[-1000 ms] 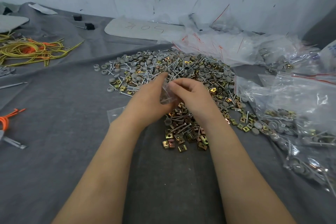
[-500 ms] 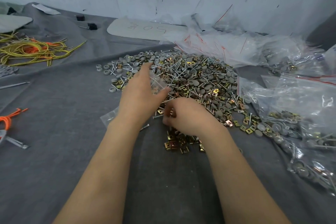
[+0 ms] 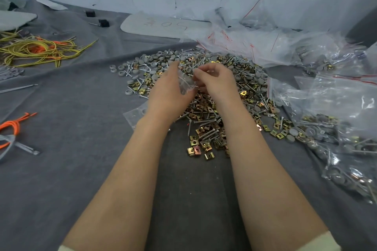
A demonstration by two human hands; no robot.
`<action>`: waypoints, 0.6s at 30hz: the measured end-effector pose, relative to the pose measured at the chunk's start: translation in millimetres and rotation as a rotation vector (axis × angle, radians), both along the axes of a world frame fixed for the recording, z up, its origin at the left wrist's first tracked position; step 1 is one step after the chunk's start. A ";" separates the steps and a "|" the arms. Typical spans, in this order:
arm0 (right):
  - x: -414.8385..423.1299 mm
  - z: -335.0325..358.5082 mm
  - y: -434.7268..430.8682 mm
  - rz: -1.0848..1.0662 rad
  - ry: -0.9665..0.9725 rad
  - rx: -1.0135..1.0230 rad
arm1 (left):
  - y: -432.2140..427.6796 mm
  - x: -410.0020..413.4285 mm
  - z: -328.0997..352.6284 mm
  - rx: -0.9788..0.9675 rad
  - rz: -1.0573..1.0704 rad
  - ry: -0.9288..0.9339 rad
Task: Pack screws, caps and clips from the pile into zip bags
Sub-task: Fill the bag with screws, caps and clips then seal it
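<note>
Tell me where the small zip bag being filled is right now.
The small zip bag is centre frame in the head view, held in the left hand above the pile, with the right hand at its mouth.

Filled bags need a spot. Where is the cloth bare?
Bare grey cloth lies left of the left hand, between the orange cord and the pile. The right side is crowded with filled zip bags.
</note>
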State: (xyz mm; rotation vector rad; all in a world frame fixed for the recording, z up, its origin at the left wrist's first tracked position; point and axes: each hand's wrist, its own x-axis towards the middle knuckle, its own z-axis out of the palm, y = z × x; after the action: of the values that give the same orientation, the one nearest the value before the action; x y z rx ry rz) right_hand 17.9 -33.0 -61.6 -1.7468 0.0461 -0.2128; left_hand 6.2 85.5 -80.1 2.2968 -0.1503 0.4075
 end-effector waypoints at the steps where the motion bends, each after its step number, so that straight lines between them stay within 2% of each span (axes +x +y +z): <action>1: 0.3 -0.1 1.9 0.016 -0.015 -0.012 | -0.3 1.9 -0.2 0.008 -0.001 0.005; 6: -5.3 -6.3 1.6 0.171 -0.032 -0.164 | 2.7 5.1 -5.0 0.051 -0.014 0.013; 9: -4.1 -9.1 -3.8 -0.036 -0.103 -0.248 | 5.2 2.1 -8.4 0.036 -0.018 -0.016; 11: -3.9 -16.1 -5.8 -0.152 -0.116 -0.451 | 6.7 -0.5 -8.2 0.003 -0.001 -0.042; 15: -1.3 -32.3 -0.2 -0.098 -0.024 -0.840 | 7.3 -0.6 -9.1 -0.025 -0.010 -0.026; 18: -1.0 -35.3 3.7 -0.124 -0.034 -0.869 | 6.1 -1.3 -9.4 -0.022 -0.017 -0.009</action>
State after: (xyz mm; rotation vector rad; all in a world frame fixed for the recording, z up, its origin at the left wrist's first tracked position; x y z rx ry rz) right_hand 16.9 -29.3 -96.9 -2.6078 0.0388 -0.3913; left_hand 5.0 91.6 -89.5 2.2703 -0.1692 0.4091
